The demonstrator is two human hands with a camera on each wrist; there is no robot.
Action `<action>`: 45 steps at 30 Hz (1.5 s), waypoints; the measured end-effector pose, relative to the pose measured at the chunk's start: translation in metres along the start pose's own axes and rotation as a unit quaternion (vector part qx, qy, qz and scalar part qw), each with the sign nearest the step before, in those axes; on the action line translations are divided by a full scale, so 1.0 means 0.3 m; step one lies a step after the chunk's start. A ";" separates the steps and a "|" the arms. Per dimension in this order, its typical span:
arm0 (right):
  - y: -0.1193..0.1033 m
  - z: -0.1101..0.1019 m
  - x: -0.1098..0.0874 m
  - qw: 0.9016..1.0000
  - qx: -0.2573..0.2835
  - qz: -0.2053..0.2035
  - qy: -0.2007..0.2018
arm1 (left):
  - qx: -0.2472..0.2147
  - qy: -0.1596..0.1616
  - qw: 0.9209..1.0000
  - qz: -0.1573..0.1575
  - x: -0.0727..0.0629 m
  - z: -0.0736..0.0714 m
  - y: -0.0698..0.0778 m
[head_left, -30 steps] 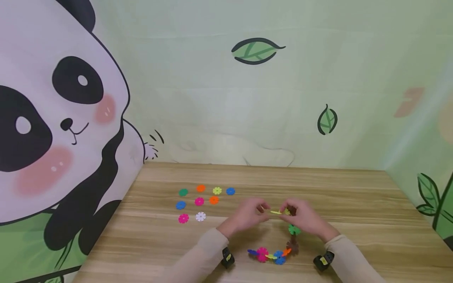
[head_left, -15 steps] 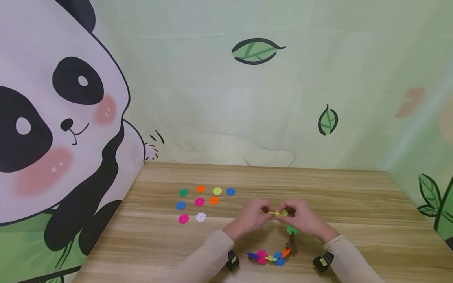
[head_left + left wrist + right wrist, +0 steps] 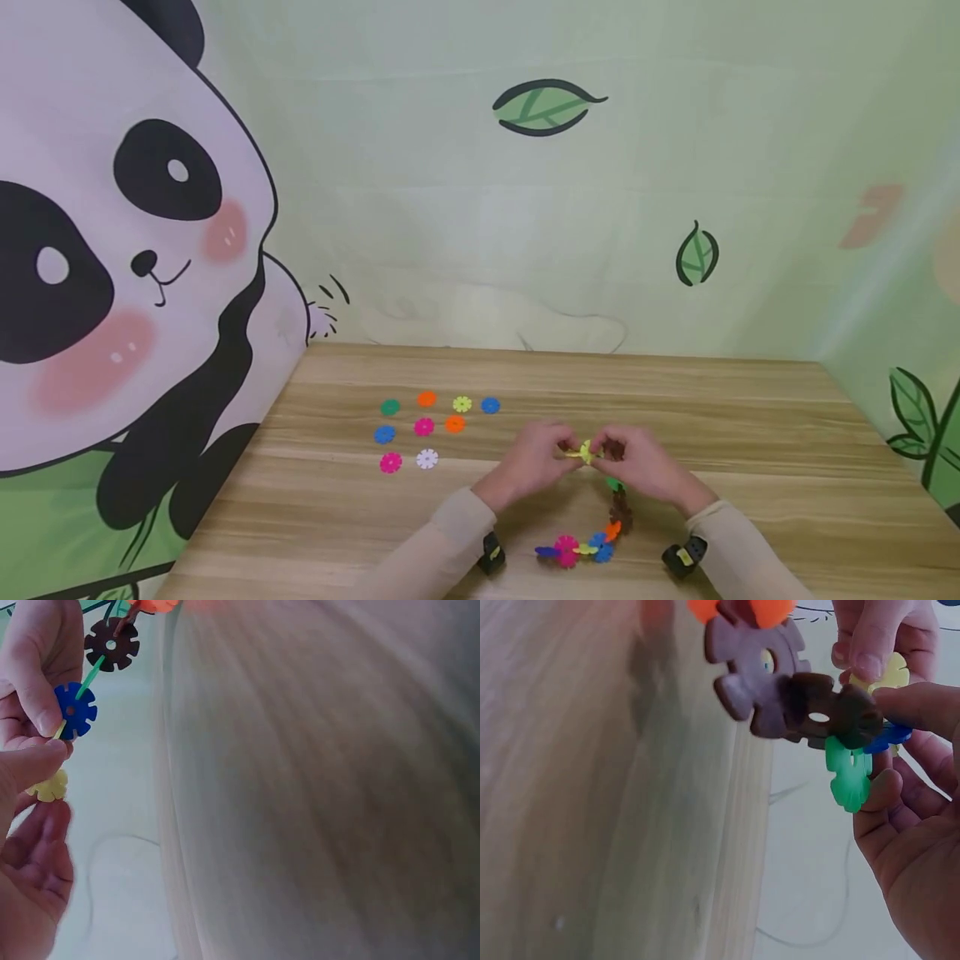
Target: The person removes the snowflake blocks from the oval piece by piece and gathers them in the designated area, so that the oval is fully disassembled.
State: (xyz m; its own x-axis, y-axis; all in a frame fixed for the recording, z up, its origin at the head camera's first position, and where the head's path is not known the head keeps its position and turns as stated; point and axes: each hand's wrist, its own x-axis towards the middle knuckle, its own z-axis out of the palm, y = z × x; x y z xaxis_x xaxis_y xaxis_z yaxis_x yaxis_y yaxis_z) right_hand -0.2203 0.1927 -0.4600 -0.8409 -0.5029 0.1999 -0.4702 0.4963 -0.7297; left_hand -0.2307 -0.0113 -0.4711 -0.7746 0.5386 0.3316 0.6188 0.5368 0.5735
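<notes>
Between my two hands are yellow notched snowflake discs (image 3: pixel 587 452), joined to a chain of the same discs. My left hand (image 3: pixel 534 458) pinches a yellow disc (image 3: pixel 49 787) between thumb and fingers. Right beside it, my right hand (image 3: pixel 641 465) grips the chain near a blue disc (image 3: pixel 76 712). Below the right hand the chain hangs through a green disc (image 3: pixel 848 776) and brown discs (image 3: pixel 750 667). Its tail curves over the table through orange (image 3: pixel 612 531), blue, yellow and pink (image 3: pixel 567 551) discs to a dark blue disc (image 3: pixel 547 552).
Several loose discs lie flat on the wooden table (image 3: pixel 750 450) at the left, among them a white disc (image 3: pixel 427 459), a green disc (image 3: pixel 390 407) and an orange disc (image 3: pixel 455 424). A printed panda backdrop (image 3: pixel 420 208) stands behind the table.
My left hand has moved right, up to the right fingers, and now pinches a yellow disc. The yellow discs have turned, and the chain's tail has shifted slightly right.
</notes>
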 end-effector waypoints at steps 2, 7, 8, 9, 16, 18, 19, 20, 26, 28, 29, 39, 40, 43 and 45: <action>-0.004 0.000 0.001 1.000 -0.001 0.008 -0.002 | 0.021 0.014 0.999 0.024 -0.001 0.001 0.000; -0.014 -0.004 -0.001 1.000 0.015 0.018 -0.010 | 0.070 0.031 0.994 0.078 0.001 -0.007 0.003; -0.016 -0.005 -0.001 1.000 0.018 0.017 -0.012 | 0.076 0.031 0.993 0.085 0.001 -0.009 0.003; -0.018 -0.005 -0.001 1.000 0.020 0.017 -0.013 | 0.080 0.031 0.992 0.091 0.002 -0.011 0.003; -0.014 -0.003 0.003 1.000 0.009 0.007 -0.011 | 0.070 0.035 0.993 0.087 -0.003 -0.021 0.009; -0.009 -0.006 0.003 1.000 0.006 0.008 -0.005 | 0.058 0.035 0.996 0.066 -0.004 -0.024 0.010; -0.006 -0.007 0.003 1.000 0.003 0.007 -0.002 | 0.048 0.035 0.997 0.051 -0.003 -0.027 0.010; -0.004 -0.009 0.003 1.000 0.001 0.007 0.003 | 0.034 0.032 0.998 0.031 -0.003 -0.030 0.009; -0.005 -0.023 0.002 1.000 -0.009 0.003 0.012 | -0.040 0.039 0.995 -0.078 -0.011 -0.076 -0.016; -0.006 -0.027 0.000 1.000 -0.012 0.004 0.013 | -0.047 0.049 0.994 -0.085 -0.018 -0.095 -0.034; -0.006 -0.028 -0.001 1.000 -0.011 0.006 0.014 | -0.055 0.051 0.993 -0.090 -0.024 -0.107 -0.040; 0.006 -0.033 -0.007 0.999 -0.031 0.009 0.016 | -0.091 0.085 0.985 -0.120 -0.089 -0.206 -0.123; 0.007 -0.035 -0.007 0.999 -0.032 0.009 0.015 | -0.089 0.087 0.985 -0.122 -0.095 -0.211 -0.133; 0.012 -0.039 -0.008 0.999 -0.037 0.008 0.014 | -0.082 0.088 0.984 -0.134 -0.114 -0.224 -0.160; 0.014 -0.040 -0.007 0.999 -0.043 0.007 0.014 | -0.072 0.089 0.984 -0.134 -0.125 -0.231 -0.179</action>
State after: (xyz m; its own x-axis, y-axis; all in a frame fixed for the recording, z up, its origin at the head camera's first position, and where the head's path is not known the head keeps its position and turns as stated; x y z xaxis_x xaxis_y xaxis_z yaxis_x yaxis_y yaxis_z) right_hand -0.2236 0.2044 -0.4556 -0.8539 -0.4760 0.2104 -0.4795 0.5626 -0.6735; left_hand -0.2439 -0.1052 -0.4623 -0.9263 0.2611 0.2717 0.3735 0.5402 0.7541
